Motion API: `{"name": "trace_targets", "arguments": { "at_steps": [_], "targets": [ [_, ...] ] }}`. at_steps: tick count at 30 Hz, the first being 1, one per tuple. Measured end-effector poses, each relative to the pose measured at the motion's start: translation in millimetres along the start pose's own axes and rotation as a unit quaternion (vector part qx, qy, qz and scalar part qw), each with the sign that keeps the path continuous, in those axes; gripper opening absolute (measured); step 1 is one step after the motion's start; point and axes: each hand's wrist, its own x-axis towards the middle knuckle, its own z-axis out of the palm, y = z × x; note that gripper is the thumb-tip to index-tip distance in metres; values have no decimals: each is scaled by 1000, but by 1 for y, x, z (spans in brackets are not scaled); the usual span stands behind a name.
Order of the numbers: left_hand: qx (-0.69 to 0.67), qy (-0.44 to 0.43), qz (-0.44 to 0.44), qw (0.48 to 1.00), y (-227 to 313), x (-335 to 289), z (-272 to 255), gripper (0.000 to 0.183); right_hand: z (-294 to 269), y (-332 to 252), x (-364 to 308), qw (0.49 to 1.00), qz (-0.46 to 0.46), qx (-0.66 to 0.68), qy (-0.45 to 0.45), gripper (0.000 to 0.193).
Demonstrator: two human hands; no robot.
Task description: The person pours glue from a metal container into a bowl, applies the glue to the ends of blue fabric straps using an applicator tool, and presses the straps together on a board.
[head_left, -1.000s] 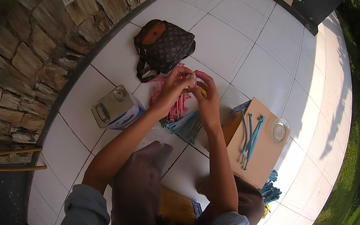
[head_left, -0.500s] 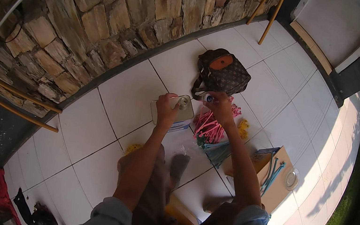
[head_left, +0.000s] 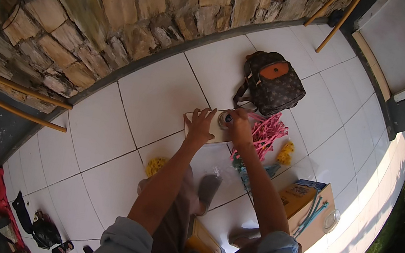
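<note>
Left grip (head_left: 201, 126) is spread on one can (head_left: 219, 134); right grip (head_left: 238, 124) is closed on one round piece (head_left: 228, 118). One backpack (head_left: 277, 88), two yellow bundles (head_left: 286, 153) and one printed box (head_left: 291, 196) are seen.

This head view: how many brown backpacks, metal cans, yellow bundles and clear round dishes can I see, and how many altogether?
Brown backpack: 1
Metal can: 1
Yellow bundles: 2
Clear round dish: 1
Total: 5
</note>
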Motion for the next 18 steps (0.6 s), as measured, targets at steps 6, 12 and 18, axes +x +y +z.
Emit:
{"name": "trace_targets", "arguments": {
  "at_steps": [6,12,18],
  "targets": [
    [-16,25,-14,999,4,2,6,90,-3,-1,8,991,-54,-113,-40,23],
    [-7,-8,-52,999,10,6,5,84,-1,-7,9,993,14,-105,-59,33],
    [-59,28,-91,994,-1,20,-1,45,12,-9,6,999,16,-22,-16,52]
  ]
}}
